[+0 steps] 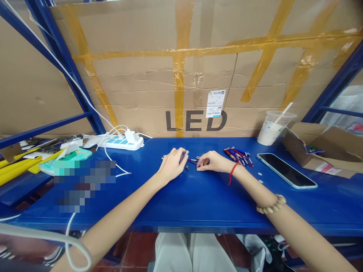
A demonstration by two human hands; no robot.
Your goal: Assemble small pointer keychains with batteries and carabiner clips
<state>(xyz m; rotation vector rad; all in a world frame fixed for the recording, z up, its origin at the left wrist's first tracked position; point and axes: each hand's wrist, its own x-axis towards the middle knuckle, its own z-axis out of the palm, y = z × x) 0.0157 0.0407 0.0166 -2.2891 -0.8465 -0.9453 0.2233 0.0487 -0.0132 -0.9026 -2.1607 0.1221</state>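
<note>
A: What is seen on the far left of the blue table (pixel 181 204)?

B: Yellow strips and a soft green packet (pixel 74 155) are seen there. A white power strip (pixel 121 142) with a plugged-in charger is set far back.

A: What is held in the left hand (pixel 171 166)?

B: A small silver part (pixel 185 153) is pinched at the fingertips, so that hand is closed on it. It looks hard and shiny.

A: And between the hands?

B: A tiny metal bit (pixel 187 167) is left on the table. A thin blue and red piece (pixel 193 161) lies flat, long side pointing left to right. The right hand (pixel 211 162) is curled over its right end; whether it is gripped cannot be told.

A: Farther right?

B: Red and blue pens (pixel 238 155) are piled just beside that wrist. Then a flat smooth phone (pixel 286 170), a plastic cup (pixel 272 128) with a straw, and an open cardboard box (pixel 320 151).
</note>
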